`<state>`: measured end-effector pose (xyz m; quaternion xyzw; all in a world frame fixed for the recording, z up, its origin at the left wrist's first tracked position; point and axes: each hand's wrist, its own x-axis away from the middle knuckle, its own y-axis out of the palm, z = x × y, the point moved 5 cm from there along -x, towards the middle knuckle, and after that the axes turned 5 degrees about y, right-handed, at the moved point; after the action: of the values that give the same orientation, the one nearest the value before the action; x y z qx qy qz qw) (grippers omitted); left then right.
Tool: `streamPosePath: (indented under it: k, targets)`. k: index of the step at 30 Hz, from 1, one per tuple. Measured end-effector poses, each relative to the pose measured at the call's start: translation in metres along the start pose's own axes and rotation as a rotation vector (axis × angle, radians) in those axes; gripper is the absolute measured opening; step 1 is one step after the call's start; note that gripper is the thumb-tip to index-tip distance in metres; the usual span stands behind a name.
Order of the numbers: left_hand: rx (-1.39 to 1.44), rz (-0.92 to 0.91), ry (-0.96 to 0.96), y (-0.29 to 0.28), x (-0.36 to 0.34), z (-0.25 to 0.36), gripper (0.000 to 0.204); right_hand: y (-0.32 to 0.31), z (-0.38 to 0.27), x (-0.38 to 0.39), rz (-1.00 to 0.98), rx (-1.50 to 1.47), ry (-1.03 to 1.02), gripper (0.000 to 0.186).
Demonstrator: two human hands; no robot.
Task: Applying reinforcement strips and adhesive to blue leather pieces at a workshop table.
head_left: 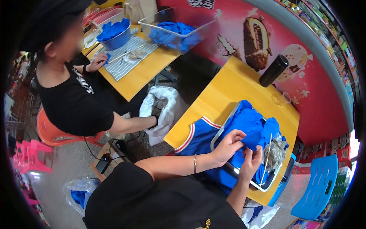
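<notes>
Over a white-rimmed basket (268, 187) on the yellow table, both my hands are pinched on one soft blue piece (250, 142), which looks like thin cloth. My left hand (227, 148), a bracelet on its wrist, grips the piece from the left with thumb and fingers. Just to its right, my right hand (251, 163) has its fingertips closed at the lower edge. More blue pieces (244, 114) heap up in the basket. At its right side lie a grey-beige crumpled clump (275, 154) and a thin white stick (265, 162).
A black bottle (273, 70) and a clear cup (286, 98) stand at the table's far end. A blue jersey (202, 133) lies left of the basket. A seated person (76, 103) reaches into a white sack (167, 114). Blue chair (318, 187) at right.
</notes>
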<state>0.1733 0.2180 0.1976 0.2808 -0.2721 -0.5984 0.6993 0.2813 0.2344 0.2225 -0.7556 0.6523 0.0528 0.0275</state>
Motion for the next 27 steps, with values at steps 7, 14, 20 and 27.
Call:
streamPosePath:
  k: [7,14,20,27]
  targets:
    - [-0.192,-0.166,0.027,0.005,-0.005,0.001,0.014,-0.003,0.002,0.002,0.019,0.08,-0.031,0.012]
    - [-0.276,-0.181,0.019,0.008,-0.001,-0.002,0.01,-0.012,0.002,-0.001,0.048,0.172,-0.108,0.01]
    - [-0.589,-0.293,0.407,0.012,0.0,0.007,0.017,-0.021,0.003,-0.006,0.077,0.174,-0.085,0.007]
    - [-0.192,-0.018,0.175,0.003,-0.004,0.012,0.008,-0.002,-0.003,-0.017,0.07,0.204,-0.133,0.002]
